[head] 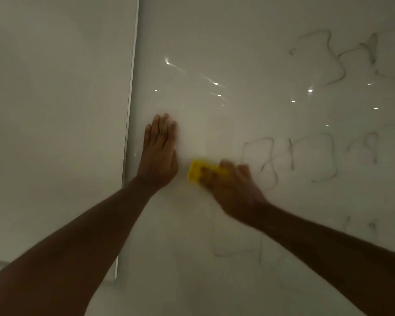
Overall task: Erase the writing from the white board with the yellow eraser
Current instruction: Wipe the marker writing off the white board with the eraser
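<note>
The right hand has its grip closed around the blurred yellow rectangular eraser, pressed on the glossy white board. At nine o'clock, the left hand lies flat, grip open. Faint grey writing lies at three o'clock.

The white board is glossy, with small bright light spots reflected across its middle. Faint dark writing covers its right part, in loops and boxy outlines. Close to its left edge a left hand lies flat on it, and just beside that a blurred right hand presses the yellow eraser against it.
</note>
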